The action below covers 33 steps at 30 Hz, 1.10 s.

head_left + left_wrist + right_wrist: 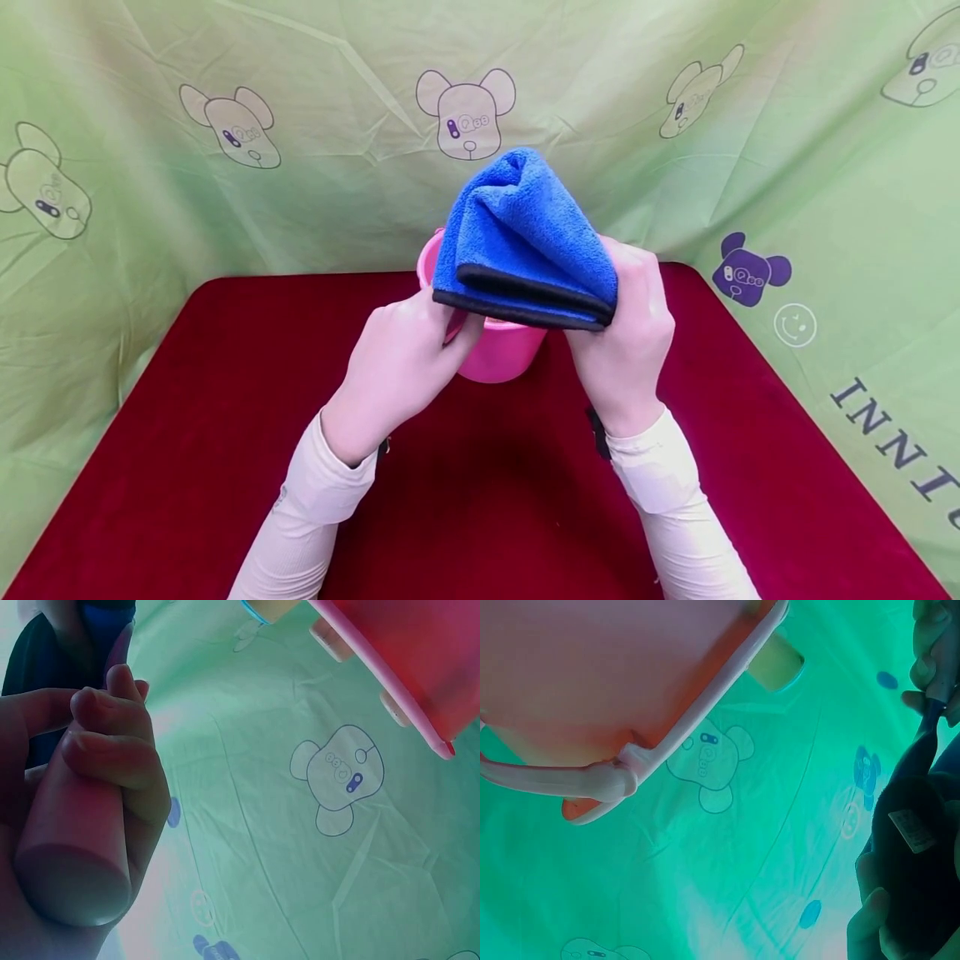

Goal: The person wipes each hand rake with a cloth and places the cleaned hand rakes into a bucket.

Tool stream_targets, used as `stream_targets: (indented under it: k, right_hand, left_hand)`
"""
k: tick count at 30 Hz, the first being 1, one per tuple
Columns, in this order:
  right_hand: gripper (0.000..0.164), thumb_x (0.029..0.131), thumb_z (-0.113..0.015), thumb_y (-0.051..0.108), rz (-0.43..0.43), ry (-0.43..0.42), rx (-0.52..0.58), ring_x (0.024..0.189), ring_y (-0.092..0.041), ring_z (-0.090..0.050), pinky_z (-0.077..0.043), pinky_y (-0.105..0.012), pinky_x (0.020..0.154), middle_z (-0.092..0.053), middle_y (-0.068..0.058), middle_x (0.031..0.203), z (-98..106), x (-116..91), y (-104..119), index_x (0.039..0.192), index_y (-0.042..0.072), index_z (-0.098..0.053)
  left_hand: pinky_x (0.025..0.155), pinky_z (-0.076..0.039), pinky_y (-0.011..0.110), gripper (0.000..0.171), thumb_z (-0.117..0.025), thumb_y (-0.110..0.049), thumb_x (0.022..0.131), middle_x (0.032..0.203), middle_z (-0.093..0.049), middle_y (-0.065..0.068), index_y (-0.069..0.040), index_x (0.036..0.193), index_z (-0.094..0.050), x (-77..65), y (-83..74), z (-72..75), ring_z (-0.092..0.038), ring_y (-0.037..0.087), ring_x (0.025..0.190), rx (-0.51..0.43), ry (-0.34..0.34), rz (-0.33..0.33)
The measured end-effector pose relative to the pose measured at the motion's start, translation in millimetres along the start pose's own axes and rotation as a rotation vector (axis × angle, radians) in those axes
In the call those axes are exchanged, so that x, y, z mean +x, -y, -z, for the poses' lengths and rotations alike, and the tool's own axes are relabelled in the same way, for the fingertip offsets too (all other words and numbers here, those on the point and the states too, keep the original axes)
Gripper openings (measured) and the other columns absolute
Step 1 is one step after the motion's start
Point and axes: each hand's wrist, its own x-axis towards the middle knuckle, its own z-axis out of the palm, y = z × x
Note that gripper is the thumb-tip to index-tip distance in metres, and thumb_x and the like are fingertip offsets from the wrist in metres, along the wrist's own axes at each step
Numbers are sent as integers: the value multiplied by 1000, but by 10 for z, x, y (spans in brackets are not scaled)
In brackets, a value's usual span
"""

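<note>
My right hand (630,333) grips a folded blue cloth (525,225) with black edging, held up above the table. My left hand (397,350) has its fingers curled round a thick pink handle (75,825), seen best in the left wrist view. The far end of this pink-handled thing runs into the cloth, so its kind is hidden. In the right wrist view the cloth's dark underside bears a small label (911,830). Behind and below both hands stands a pink bucket (498,362), partly covered by the cloth.
Wooden ends (330,641) stick out over the bucket's rim, and one yellowish end (776,664) has a blue edge. The bucket has a pale carrying handle (555,780). Dark red fabric (487,500) covers the table; a green printed curtain (337,208) hangs round it.
</note>
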Motion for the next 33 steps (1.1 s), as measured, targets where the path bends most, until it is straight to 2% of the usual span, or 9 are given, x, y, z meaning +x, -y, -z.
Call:
stream_targets:
  k: [4,11,33]
  right_hand:
    - [35,83,-72,18,-7,-8,-8,102,-27,-63,-52,-46,91,-70,-24,105,10,5,-9,109,-4,-65]
    - [37,83,-71,20,-19,-4,-16,103,-26,-63,-52,-46,91,-70,-24,107,15,7,-14,111,-3,-64]
    - [38,84,-70,22,-40,8,-41,103,-26,-63,-52,-47,92,-69,-23,107,15,5,-39,112,-3,-64]
  left_hand:
    - [39,-29,28,12,-59,-20,91,53,-42,0,-11,84,-57,7,-3,-3,-34,13,44,3,-4,-13]
    - [38,-31,29,11,-59,-22,92,53,-42,0,-11,92,-60,9,-7,-2,-35,14,44,3,-9,-26]
    - [39,-25,28,15,-58,-22,93,54,-39,0,-10,84,-55,5,14,-29,-32,14,44,10,-20,-39]
